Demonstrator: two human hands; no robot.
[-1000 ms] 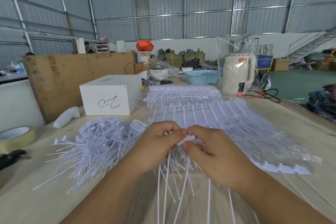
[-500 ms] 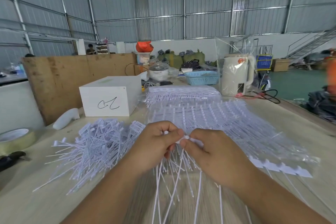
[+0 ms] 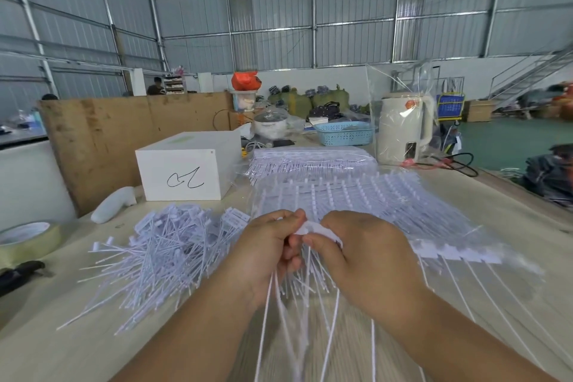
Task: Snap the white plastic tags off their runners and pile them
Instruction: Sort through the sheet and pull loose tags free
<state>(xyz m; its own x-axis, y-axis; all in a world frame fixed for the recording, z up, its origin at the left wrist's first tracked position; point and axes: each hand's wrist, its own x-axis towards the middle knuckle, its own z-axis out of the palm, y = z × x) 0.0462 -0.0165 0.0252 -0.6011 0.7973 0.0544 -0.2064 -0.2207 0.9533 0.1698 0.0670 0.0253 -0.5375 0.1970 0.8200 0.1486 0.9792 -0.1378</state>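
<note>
1. nearest the camera, loose white tails (image 3: 305,335) hang down from between the two hands toward the viewer, blurred over the wooden table (image 3: 511,205).
2. just above them, the left hand (image 3: 266,245) has its fingers curled round a bunch of those tails, thumb and forefinger pinching at the top.
3. the right hand (image 3: 369,254) pinches the white runner strip (image 3: 316,231) between thumb and forefinger; the strip lies in the narrow gap where the two hands almost meet.
4. to the left of the left hand, a heap of detached white tags (image 3: 167,257) lies spread on the table, tails pointing toward the viewer.
5. beyond and to the right of the hands, a stack of tag sheets (image 3: 387,195) in clear wrap lies flat, with a second stack (image 3: 313,160) behind it.
6. at the left edge sit a roll of tape (image 3: 28,237) and a dark tool (image 3: 20,273); a white handle-shaped object (image 3: 113,203) lies farther back.
7. behind the heap stands a white box (image 3: 186,166) with a black scribble on its front.
8. farthest on the table are a blue basket (image 3: 344,133) and a cream kettle (image 3: 403,130) in clear plastic.
</note>
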